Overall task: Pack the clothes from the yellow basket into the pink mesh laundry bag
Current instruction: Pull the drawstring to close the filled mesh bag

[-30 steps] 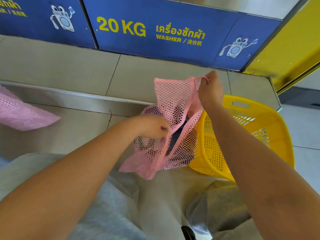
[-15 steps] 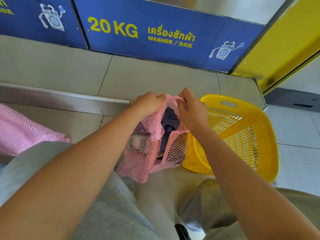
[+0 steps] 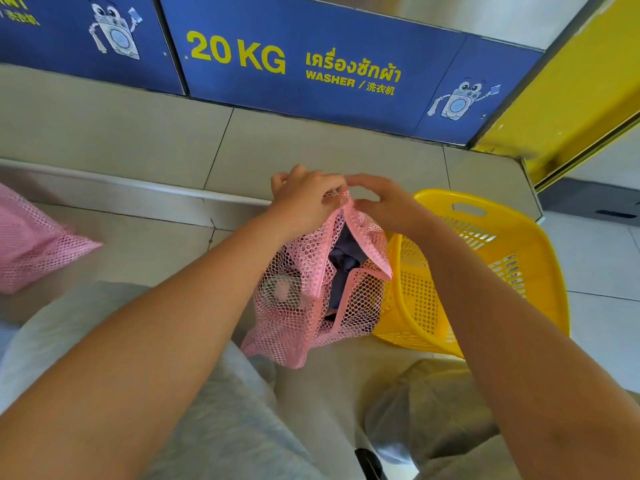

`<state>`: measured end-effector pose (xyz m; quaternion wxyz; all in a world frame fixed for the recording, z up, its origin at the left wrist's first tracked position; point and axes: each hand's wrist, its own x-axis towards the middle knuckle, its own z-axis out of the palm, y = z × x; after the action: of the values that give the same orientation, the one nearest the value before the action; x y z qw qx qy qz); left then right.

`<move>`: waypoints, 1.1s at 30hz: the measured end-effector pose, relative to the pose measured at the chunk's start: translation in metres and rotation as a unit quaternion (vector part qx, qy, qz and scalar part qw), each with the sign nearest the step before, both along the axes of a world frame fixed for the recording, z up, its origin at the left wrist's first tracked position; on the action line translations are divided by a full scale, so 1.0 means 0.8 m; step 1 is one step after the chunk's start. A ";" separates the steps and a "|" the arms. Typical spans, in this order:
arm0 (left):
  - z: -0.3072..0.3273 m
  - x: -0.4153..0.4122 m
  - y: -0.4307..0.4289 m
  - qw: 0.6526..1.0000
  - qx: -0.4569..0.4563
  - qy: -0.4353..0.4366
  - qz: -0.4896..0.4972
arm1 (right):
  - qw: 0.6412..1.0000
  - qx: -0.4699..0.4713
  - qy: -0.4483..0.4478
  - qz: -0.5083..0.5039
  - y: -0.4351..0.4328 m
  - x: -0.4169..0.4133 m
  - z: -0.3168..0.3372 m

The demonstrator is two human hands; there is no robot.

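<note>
A pink mesh laundry bag (image 3: 294, 306) hangs upright in front of me, with dark blue clothes (image 3: 343, 258) showing through its open slit. My left hand (image 3: 304, 199) grips the top edge of the bag. Close beside it, my right hand (image 3: 384, 206) pinches the same top edge with finger and thumb. The yellow basket (image 3: 485, 271) stands tilted just right of the bag, touching it, and its visible inside holds nothing.
A second pink mesh bag (image 3: 31, 244) lies on the tiled step at the far left. Blue washer panels (image 3: 311, 64) marked 20 KG run along the back. A yellow frame (image 3: 571, 98) rises at the right. My knees fill the bottom.
My right hand came down from holding the bag's top high and met my left hand at the bag's mouth. The mouth has narrowed.
</note>
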<state>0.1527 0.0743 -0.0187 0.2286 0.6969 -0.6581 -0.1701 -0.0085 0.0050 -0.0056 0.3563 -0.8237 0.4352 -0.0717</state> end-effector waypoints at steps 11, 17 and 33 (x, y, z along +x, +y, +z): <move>-0.003 0.000 0.000 0.991 -0.084 -0.027 0.104 | 0.988 0.101 -0.093 -0.065 0.007 0.015 0.008; 0.009 -0.011 -0.008 0.982 0.110 0.113 0.103 | 0.985 0.096 -0.126 -0.068 0.010 0.017 0.013; 0.000 -0.015 -0.008 0.915 0.159 0.353 0.114 | 0.962 0.180 -0.170 -0.113 0.008 0.007 0.004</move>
<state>0.1403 0.0676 -0.0187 0.3499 0.6892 -0.4148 -0.4801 -0.0030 0.0112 -0.0023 0.5571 -0.6673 0.4638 -0.1710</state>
